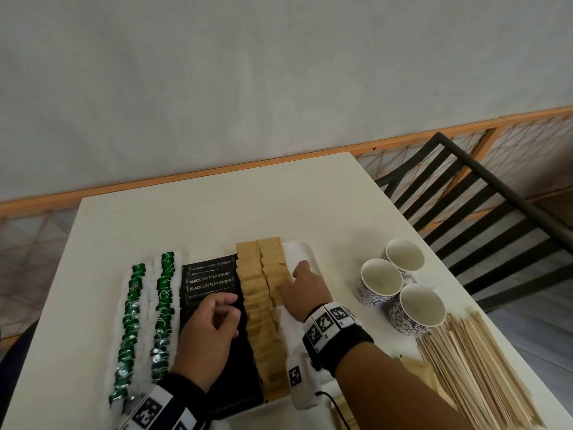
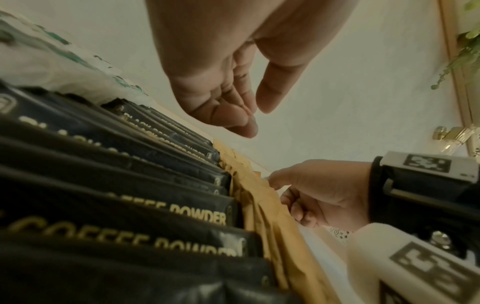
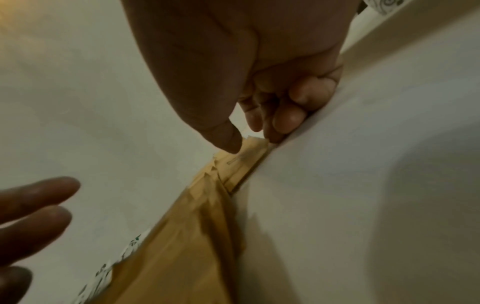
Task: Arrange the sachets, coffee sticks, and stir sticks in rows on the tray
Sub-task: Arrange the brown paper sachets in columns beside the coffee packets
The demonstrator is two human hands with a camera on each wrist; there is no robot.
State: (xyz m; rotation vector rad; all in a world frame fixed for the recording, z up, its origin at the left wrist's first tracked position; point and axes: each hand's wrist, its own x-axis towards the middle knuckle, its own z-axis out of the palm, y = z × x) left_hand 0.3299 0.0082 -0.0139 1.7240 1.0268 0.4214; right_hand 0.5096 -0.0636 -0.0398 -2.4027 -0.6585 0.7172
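Note:
A white tray point(image 1: 299, 252) holds two rows of green-and-white sachets point(image 1: 133, 305), a row of black coffee sticks point(image 1: 210, 277) and two rows of brown sachets point(image 1: 263, 308). My right hand point(image 1: 294, 280) is at the right brown row. Its thumb lies on top of a brown sachet point(image 3: 241, 162) and its curled fingers point(image 3: 288, 117) sit at that sachet's edge against the tray. Over the black coffee sticks point(image 2: 161, 205) hovers my left hand point(image 1: 231, 307), fingers loosely curled and holding nothing. Wooden stir sticks point(image 1: 480, 367) lie in a pile on the table, right of the tray.
Three patterned cups point(image 1: 381, 280) stand right of the tray. A few loose brown sachets point(image 1: 415, 370) lie between my right forearm and the stir sticks. A black chair point(image 1: 480, 197) stands past the table's right edge. A wall runs behind the table.

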